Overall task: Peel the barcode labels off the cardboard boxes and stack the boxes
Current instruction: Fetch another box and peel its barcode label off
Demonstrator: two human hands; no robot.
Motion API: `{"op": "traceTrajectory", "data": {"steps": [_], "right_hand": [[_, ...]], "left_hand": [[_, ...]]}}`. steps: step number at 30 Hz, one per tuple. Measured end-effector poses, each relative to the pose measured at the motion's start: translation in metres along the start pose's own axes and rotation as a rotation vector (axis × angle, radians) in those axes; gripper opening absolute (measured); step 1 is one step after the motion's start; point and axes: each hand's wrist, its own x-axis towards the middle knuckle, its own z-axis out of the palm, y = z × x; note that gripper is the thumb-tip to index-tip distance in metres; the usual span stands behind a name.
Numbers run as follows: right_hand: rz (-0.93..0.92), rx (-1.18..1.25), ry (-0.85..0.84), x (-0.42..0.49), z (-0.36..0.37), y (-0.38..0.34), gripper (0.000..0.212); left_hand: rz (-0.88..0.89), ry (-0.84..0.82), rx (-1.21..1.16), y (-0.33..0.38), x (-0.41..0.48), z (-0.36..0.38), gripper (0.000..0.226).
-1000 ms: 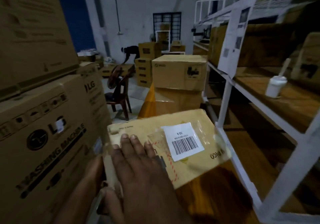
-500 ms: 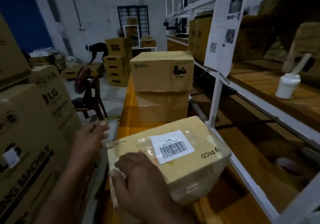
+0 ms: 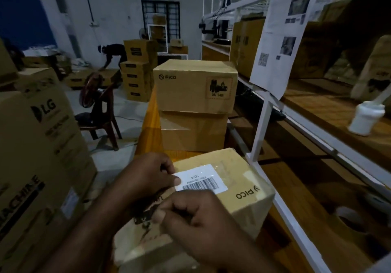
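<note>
A tan PICO cardboard box lies on the wooden table right in front of me, and a white barcode label is stuck under clear tape on its top. My left hand pinches the label's left edge between thumb and fingers. Just below the label, my right hand rests on the box top with its fingers curled shut and nothing visible in it. Beyond stands a stack of two boxes, a PICO box on a plain one.
Large LG washing machine boxes wall in the left. On the right is a white shelf rack with a hanging paper sheet, a white bottle and a tape roll. A chair and a bending person are further back.
My left hand came from the box's left side onto the label's left edge. My right hand slid forward on the box top and curled below the label.
</note>
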Motion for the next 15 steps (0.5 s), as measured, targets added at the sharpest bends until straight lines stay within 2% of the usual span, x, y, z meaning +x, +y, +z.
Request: {"op": "traceTrajectory", "data": {"steps": [2, 6, 8, 11, 15], "right_hand": [[0.033, -0.096, 0.062, 0.005, -0.031, 0.006, 0.017], [0.156, -0.256, 0.33, 0.024, -0.092, 0.036, 0.019], [0.198, -0.356, 0.391, 0.037, -0.107, 0.053, 0.018], [0.216, -0.474, 0.401, 0.051, -0.108, 0.068, 0.02], [0.139, -0.75, 0.323, 0.053, -0.104, 0.069, 0.014]], "left_hand": [[-0.033, -0.034, 0.006, 0.002, 0.002, -0.001, 0.013], [-0.115, -0.087, -0.009, 0.007, 0.007, -0.005, 0.011], [-0.138, -0.086, -0.009, 0.007, 0.01, -0.008, 0.011], [-0.164, -0.137, 0.017, 0.008, 0.015, -0.011, 0.01], [-0.159, -0.189, 0.067, 0.016, 0.018, -0.011, 0.013]]}}
